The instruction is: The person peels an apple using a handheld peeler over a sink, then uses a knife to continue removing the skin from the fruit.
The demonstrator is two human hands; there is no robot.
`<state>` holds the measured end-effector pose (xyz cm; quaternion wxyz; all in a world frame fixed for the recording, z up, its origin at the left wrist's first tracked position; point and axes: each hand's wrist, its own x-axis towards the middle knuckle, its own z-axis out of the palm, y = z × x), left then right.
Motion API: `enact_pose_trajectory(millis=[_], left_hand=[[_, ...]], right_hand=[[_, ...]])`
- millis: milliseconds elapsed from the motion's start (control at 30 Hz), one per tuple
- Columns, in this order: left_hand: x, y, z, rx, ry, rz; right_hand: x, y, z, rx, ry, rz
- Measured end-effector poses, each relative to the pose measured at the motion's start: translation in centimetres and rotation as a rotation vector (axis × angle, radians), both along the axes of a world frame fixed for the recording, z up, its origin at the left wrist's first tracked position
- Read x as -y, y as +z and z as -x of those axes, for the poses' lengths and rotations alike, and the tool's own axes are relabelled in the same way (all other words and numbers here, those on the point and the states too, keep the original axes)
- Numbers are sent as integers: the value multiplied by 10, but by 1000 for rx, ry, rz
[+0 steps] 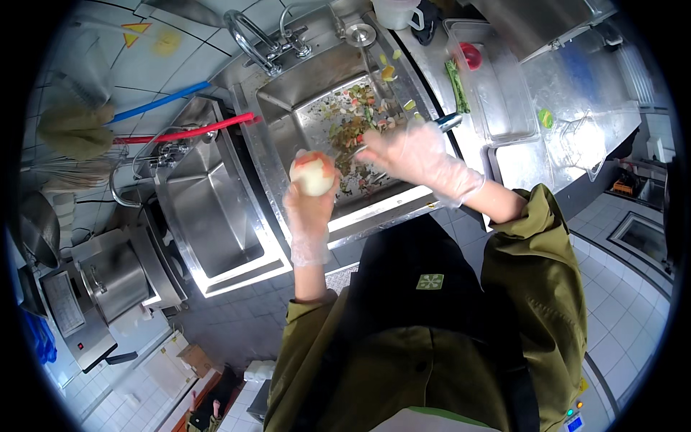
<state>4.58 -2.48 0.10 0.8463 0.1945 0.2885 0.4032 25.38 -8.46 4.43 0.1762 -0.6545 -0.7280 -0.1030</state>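
A partly peeled round fruit [316, 182], pale with patches of red skin at its top, sits in the fingers of my left hand [307, 218]. Thin clear gloves cover both hands. My right hand [413, 154], slightly blurred, grips a tool with a shiny dark handle [449, 122]; its working end is mostly hidden, so I cannot tell whether it is a knife or a peeler. Both hands are over the near part of a stainless steel sink [289, 127], the right one apart from the fruit. Wet peelings and scraps [353, 127] litter the sink's bottom.
Chrome taps [270, 51] stand at the sink's back. On the right counter are a clear plastic tub [502, 92], a green stalk [457, 86] and a white jug [397, 13]. A second sink [210, 216] lies left. Another person [213, 402] is far off, lower left.
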Motion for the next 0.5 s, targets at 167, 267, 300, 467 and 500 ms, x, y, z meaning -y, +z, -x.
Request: enact_pose_trajectory(millis=[167,267,300,467,500], left_hand=[[4,-12,-6,-263,-83,-171],[9,-6,-19,-432,7,-235],[8,-5,-18,-452,34,-291],[2,15,-3,-405,44,-371],[0,10,-3,-376,49,-225]], right_hand=[[-6,4,27,-86,86,-35],[-10,5,28,-76,92,-67],[-13,4,25,-76,94,-67],[-45,-17,-43,189,-77,-108],[-43,-13,-42,191,-71,-104]])
